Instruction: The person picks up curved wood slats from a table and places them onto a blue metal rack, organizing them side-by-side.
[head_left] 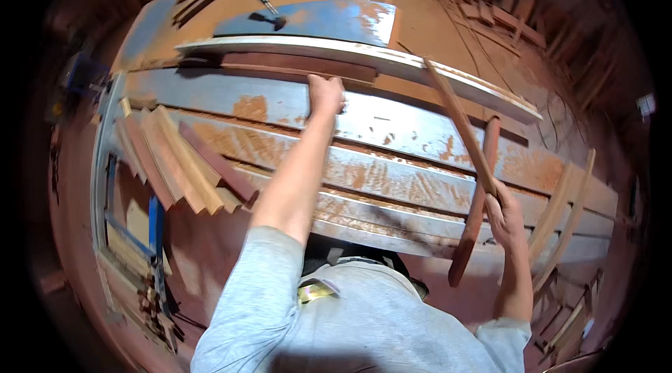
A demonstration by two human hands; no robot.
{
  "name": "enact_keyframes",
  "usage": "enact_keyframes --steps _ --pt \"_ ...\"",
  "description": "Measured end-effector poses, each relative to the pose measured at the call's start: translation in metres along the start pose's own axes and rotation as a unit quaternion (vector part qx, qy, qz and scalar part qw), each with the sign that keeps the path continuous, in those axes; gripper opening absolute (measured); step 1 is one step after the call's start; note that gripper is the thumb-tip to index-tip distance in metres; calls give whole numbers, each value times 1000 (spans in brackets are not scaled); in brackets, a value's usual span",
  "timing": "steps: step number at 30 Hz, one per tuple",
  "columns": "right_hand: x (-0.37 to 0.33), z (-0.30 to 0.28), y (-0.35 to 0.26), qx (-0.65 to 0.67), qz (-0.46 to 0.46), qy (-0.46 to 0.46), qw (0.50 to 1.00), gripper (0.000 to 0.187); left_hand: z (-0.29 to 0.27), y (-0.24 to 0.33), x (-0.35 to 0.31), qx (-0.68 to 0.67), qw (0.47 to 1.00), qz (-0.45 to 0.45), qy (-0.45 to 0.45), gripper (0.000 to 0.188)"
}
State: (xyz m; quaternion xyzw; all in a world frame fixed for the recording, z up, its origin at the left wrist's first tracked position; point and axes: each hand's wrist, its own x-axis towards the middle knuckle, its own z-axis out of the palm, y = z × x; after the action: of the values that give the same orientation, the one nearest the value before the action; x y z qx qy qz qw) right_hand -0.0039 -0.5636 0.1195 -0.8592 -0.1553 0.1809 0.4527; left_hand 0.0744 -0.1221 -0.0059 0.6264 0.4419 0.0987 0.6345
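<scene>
gripping w/ the r hand: long, slim brown wood strip, fingers clamped round its near end; strip slants up & away to the l, far end over the long, pale straight bar. l hand is at the near edge of a flat reddish-brown wood board, fingers curled; can't tell if it's clamped on or just pressing. board lies alongside the bar's near side, on the grey metal, sawdust-strewn worktop. dark reddish wood bar w/ rounded ends sticks out past the near edge, nr r hand. pale & reddish wood strips fan out, l side.
</scene>
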Motion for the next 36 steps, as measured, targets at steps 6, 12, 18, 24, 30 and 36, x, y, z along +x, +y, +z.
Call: enact_keyframes --steps 6,12,18,24,30,36 --pt "54 -8 2 -230 -77 2 970 33 -26 -16 47 -61 997 28 28 29" --pt "116 2 9 -319 -126 7 939 34 -20 5 37 26 998 24 51 34" --pt "157 2 -14 -359 -143 -35 922 31 -22 7 35 48 996 10 78 30" --pt "172 7 -2 -342 -158 -42 925 30 -30 1 51 91 990 27 107 51" --pt "180 17 -14 -353 -176 -41 918 28 -44 2 64 135 985 -8 103 71" --pt "186 20 -13 -332 -183 -35 925 25 -48 5 65 155 982 -1 110 69"
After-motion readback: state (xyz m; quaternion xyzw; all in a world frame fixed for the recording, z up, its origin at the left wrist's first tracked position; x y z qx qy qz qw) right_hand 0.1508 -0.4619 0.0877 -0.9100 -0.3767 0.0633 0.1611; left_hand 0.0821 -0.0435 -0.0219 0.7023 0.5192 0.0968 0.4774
